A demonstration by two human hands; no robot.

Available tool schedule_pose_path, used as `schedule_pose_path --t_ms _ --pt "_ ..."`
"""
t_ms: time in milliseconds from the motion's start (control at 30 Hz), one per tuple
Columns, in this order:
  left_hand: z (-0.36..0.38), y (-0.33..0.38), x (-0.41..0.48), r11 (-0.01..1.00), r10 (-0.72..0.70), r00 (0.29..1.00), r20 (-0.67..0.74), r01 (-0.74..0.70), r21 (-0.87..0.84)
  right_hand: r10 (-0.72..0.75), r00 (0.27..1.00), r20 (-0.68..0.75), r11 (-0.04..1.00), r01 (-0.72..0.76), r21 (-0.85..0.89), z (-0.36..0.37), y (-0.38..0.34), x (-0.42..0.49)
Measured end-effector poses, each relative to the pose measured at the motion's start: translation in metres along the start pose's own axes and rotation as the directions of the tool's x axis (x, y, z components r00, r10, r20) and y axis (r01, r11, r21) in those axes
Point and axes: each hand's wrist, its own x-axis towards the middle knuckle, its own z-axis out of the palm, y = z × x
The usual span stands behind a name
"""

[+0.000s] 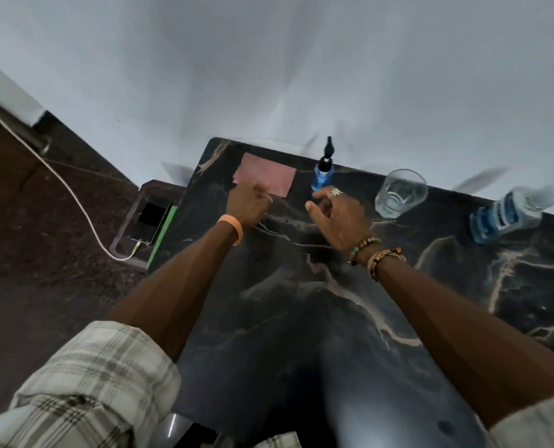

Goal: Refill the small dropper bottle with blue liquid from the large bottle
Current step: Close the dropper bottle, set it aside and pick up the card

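The small dropper bottle [323, 174] stands upright near the far edge of the dark marble table [301, 318], blue liquid inside, black dropper cap on top. My right hand [340, 216] is just in front of it with loosely curled fingers; its fingertips reach the bottle's base and the thumb stays apart from the bottle. The large bottle [508, 215] with blue liquid and a blue label stands at the far right, closed. My left hand [248, 205] is curled into a fist at the front edge of a pink cloth [266, 177]; no grip on the cloth shows.
An empty clear glass [400, 194] stands between the dropper bottle and the large bottle. Left of the table, a phone [152, 216] with a white cable [75, 195] lies on a low stand. A pale wall lies beyond the table's far edge.
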Motion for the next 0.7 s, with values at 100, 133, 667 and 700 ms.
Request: schedule_pose_path --t_ms 100,133,667,700 --pt "-0.018 -0.017 0.019 0.999 -0.035 0.993 -0.109 0.035 0.002 -0.041 0.995 0.092 0.999 0.038 0.036 0.026 -0.021 0.023" --pt "-0.022 -0.020 0.025 0.999 -0.041 0.990 -0.132 0.040 -0.005 -0.059 0.992 0.112 0.998 0.055 0.037 0.034 -0.025 0.031" --pt "-0.012 -0.048 0.095 0.984 -0.089 0.995 -0.046 0.095 0.150 0.023 0.930 0.366 0.959 0.082 -0.270 0.112 -0.038 0.097" --pt "-0.013 -0.051 0.099 0.987 -0.125 0.991 -0.048 0.129 0.094 0.019 0.938 0.347 0.957 0.084 -0.277 0.113 -0.038 0.096"
